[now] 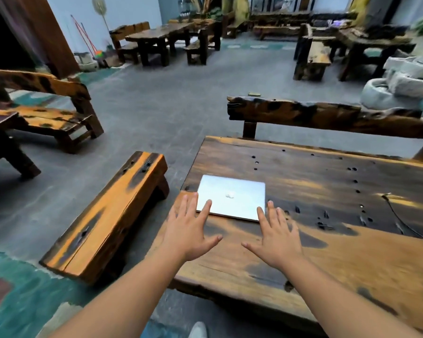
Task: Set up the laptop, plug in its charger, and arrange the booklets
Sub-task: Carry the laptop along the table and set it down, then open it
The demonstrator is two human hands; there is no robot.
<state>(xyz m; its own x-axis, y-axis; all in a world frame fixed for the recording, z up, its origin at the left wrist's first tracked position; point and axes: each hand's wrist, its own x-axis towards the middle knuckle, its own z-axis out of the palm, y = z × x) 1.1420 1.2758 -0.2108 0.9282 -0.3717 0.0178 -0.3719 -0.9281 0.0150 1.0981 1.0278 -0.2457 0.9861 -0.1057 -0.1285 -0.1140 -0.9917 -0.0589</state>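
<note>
The silver laptop (231,197) lies closed and flat on the wooden table (327,240), its long side running left to right. The left hand (189,230) and right hand (276,237) are spread open with nothing held, their fingertips over its near corners.

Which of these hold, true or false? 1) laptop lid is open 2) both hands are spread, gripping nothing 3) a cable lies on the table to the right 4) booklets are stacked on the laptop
1) False. The silver laptop lies closed and flat on the wooden table.
2) True. The left hand and right hand are open, fingers reaching the laptop's near corners.
3) True. A thin black cable runs over the table's right side.
4) False. Nothing sits on the laptop; no booklets are in view.
</note>
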